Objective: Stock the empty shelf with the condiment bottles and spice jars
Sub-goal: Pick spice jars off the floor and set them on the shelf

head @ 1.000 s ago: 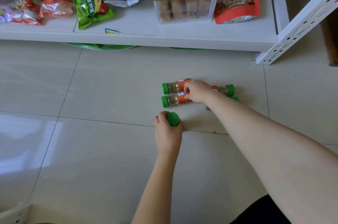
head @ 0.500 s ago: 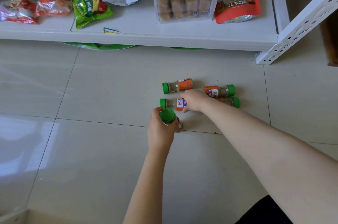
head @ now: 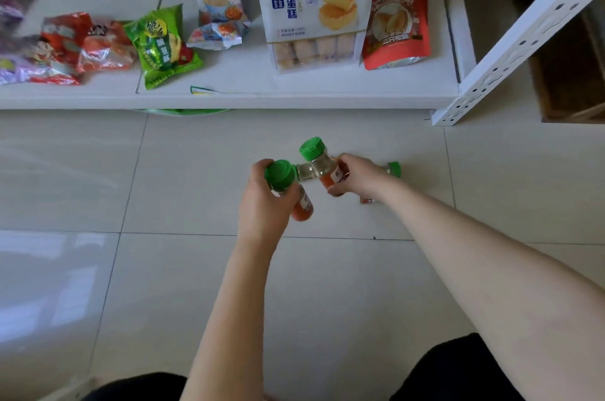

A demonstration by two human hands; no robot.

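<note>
Small spice jars with green caps and orange labels are on and above the tiled floor in front of a white shelf (head: 294,99). My left hand (head: 262,207) grips one spice jar (head: 281,176), cap toward me, lifted off the floor. My right hand (head: 355,176) holds a second spice jar (head: 319,160) tilted with its cap up and left. Between my hands a third jar (head: 304,171) lies on the floor, mostly hidden. Another jar (head: 391,169) lies behind my right wrist, and part of one more (head: 368,200) peeks out under my forearm.
The low white shelf holds snack packets: a green bag (head: 160,46), red bags (head: 72,46), a white cake pack (head: 314,7) and a red pouch (head: 397,7). A white perforated upright (head: 523,40) slants at the right. A wooden object (head: 569,73) is beyond it.
Both hands have lifted their jars off the floor. The right hand's jar went from lying flat to tilted upward. The camera has moved closer to the shelf.
</note>
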